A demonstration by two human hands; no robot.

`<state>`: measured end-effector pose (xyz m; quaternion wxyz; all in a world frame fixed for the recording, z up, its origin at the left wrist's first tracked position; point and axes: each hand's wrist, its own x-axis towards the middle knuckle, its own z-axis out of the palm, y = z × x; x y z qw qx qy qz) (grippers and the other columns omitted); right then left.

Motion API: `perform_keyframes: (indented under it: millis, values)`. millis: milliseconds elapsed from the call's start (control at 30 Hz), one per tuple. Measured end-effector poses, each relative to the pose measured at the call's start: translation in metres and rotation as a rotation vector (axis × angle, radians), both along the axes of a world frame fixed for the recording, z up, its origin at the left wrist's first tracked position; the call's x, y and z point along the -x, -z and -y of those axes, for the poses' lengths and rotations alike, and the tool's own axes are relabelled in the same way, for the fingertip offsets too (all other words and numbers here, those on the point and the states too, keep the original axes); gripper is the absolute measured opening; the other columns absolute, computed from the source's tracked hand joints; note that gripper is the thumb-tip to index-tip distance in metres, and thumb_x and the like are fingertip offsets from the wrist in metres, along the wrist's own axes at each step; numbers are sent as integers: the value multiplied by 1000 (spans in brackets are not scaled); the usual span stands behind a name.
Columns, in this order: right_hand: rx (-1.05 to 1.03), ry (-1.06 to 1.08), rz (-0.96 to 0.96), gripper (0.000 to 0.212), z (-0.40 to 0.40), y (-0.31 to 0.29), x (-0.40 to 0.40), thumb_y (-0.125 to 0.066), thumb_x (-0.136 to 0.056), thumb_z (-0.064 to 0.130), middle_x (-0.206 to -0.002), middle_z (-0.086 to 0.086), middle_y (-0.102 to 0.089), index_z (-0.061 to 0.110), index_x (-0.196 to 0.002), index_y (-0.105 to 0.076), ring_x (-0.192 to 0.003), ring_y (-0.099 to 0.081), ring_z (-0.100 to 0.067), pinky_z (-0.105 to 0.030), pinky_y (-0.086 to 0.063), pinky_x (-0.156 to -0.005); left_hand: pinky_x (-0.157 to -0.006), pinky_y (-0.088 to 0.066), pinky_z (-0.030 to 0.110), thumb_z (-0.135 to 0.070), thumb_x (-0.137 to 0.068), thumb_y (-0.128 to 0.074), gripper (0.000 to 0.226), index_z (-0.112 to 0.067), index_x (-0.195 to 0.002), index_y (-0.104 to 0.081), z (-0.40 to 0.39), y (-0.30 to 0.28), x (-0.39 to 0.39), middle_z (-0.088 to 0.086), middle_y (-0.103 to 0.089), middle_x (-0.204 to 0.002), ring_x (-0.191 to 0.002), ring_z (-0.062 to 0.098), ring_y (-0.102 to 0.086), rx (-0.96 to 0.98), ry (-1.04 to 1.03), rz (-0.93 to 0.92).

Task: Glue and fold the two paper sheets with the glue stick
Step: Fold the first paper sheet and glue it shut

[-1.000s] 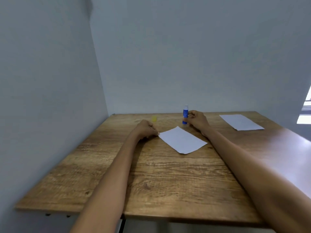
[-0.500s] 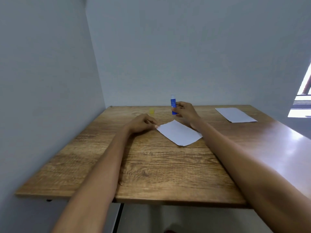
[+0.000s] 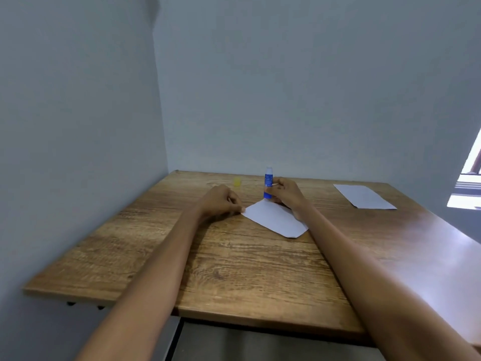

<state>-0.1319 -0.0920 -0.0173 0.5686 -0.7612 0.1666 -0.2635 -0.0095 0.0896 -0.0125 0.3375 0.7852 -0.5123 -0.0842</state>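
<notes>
Wood-grain tabletop [image 3: 234, 269] fills my view, nearest edge bare. Mid-table lies a white rectangular paper sheet [image 3: 276, 217], skewed. Left hand [image 3: 221, 204], fingers curled, pins its left corner to the wood. Right hand [image 3: 286, 194] grips an upright blue glue stick with white cap [image 3: 268, 183] at the sheet's far corner; label print too small to read. Beyond: small yellow cap [image 3: 237, 181], second white paper sheet [image 3: 364, 196] far right.

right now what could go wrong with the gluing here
1. The left hand pins only one corner of the near sheet, so it may swivel or wrinkle under the glue stick held by the right hand.
2. The yellow cap lies loose and could roll away.
</notes>
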Motion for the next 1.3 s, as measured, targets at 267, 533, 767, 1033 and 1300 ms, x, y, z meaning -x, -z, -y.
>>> perform_keyframes:
  millis: [267,533,767,1033,1300]
  values:
    - [3,-45,62,30,2,2,-1,-59,-92,16,-98,-9,-65,7,-120,-59,-90,-63,-17,-23,-54,-75,-77,-43,11,-15,-84,-69,19,-19,-102,-74,-3,3,-9,0,-65,-95,-84,4,-55,-36,95,77]
    - [-271,-70,269,9,-7,-6,-9,-60,-90,24,-68,-2,-60,17,-92,-64,-59,-58,-10,-27,-53,-62,-83,-47,25,-16,-78,-72,15,-29,-85,-75,-1,5,-11,2,-60,-106,-95,12,-59,-21,43,39]
    - [-219,-118,321,17,-2,-10,-8,-72,-82,28,-73,7,-69,14,-92,-71,-71,-65,-5,-18,-54,-67,-82,-41,19,-4,-74,-57,28,-22,-78,-78,-16,3,-2,-13,-62,-97,-91,4,-58,76,31,-98]
    - [247,-77,157,25,-32,-11,-22,-69,-84,34,-76,0,-68,10,-92,-67,-64,-66,-5,-19,-54,-61,-82,-42,18,-12,-72,-54,31,-26,-86,-78,-29,2,12,-11,-64,-100,-91,3,-58,61,-34,91]
    - [318,-52,152,34,-40,-12,-17,-69,-84,36,-76,-5,-67,3,-92,-67,-64,-65,-12,-28,-53,-69,-83,-43,24,-19,-73,-51,21,-34,-82,-62,-41,0,28,-18,-63,-100,-98,8,-58,-21,-61,157]
